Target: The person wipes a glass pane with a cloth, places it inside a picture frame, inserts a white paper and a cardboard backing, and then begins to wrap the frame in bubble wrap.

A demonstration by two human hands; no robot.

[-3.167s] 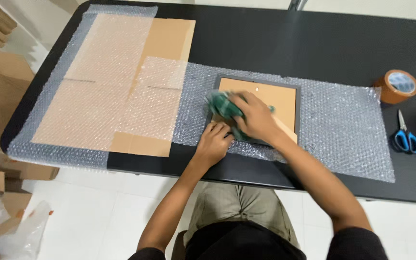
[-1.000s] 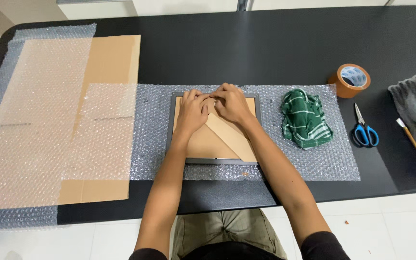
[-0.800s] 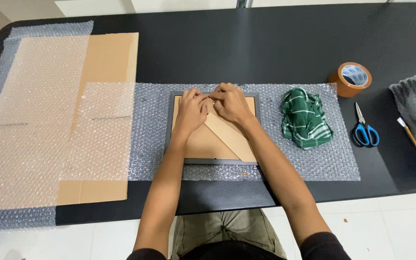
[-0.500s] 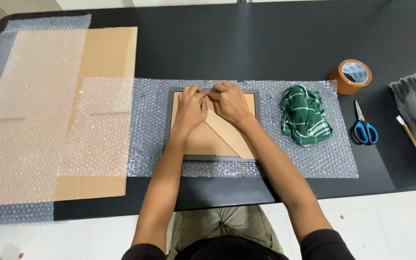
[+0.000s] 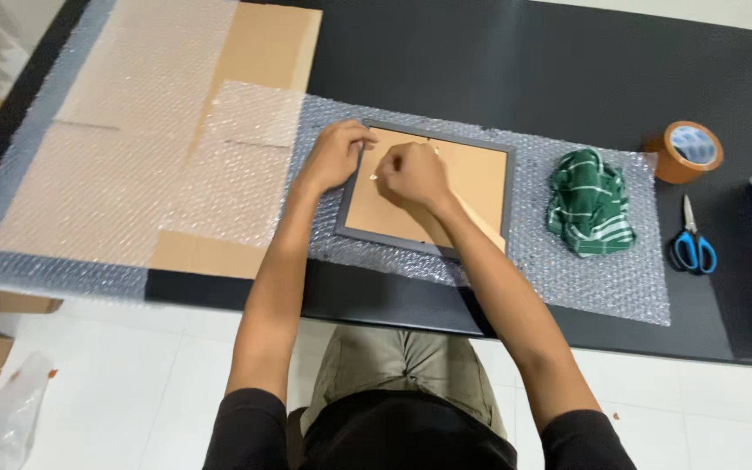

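- A black table (image 5: 567, 70) stands over a pale tiled floor, with a sheet of bubble wrap (image 5: 585, 278) spread across its middle
- A grey picture frame (image 5: 480, 187) lies face down on the wrap, brown backing up
- The left hand (image 5: 334, 155) curls over the frame's edge at 9 o'clock, fingers bent, gripping the rim
- The right hand (image 5: 412, 172) rests on the backing near 11 o'clock, fingers pinched closed; what they pinch is too small to tell
- At 3 o'clock from the frame lies a crumpled green cloth (image 5: 592, 204), then blue scissors (image 5: 691, 242); a brown tape roll (image 5: 688, 152) sits at 2 o'clock
- Flat cardboard (image 5: 263, 43) under more wrap lies at 9 o'clock
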